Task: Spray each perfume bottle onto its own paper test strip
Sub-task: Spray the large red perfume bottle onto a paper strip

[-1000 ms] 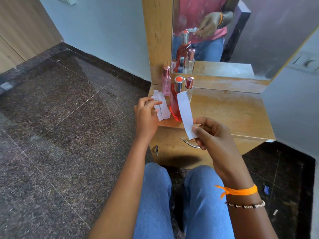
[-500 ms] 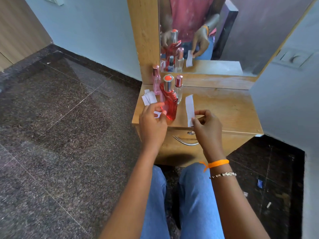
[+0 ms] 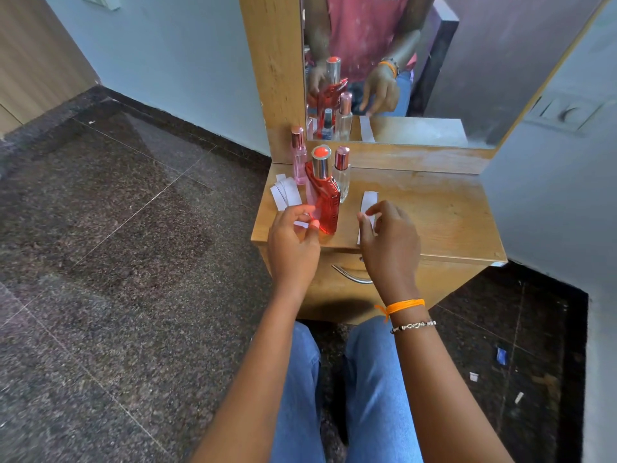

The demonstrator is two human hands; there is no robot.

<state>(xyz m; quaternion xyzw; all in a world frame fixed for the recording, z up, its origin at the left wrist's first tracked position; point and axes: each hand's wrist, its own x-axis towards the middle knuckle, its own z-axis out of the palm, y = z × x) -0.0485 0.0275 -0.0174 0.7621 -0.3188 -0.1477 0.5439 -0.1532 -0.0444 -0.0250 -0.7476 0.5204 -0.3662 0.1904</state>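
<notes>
A red perfume bottle point(image 3: 323, 198) with a silver collar stands at the front left of the wooden dresser top point(image 3: 434, 212). Behind it are a slim pink bottle point(image 3: 298, 158) and a clear bottle with a pink cap point(image 3: 343, 173). A small pile of white paper strips point(image 3: 285, 193) lies left of the red bottle. One single strip point(image 3: 368, 203) lies flat to the bottle's right. My left hand point(image 3: 293, 243) is open, its fingertips at the red bottle's lower left side. My right hand point(image 3: 389, 242) hovers open over the single strip's near end, hiding it.
A mirror point(image 3: 417, 61) rises behind the dresser and reflects the bottles and hands. A drawer handle point(image 3: 350, 274) sits below the top's front edge. A light wall point(image 3: 551, 195) closes the right side. Dark stone floor point(image 3: 117, 262) lies to the left, and my knees are under the hands.
My right hand lowered the single strip onto the dresser top and let it go. My left hand left the pile of strips on the table and moved to the red bottle's base.
</notes>
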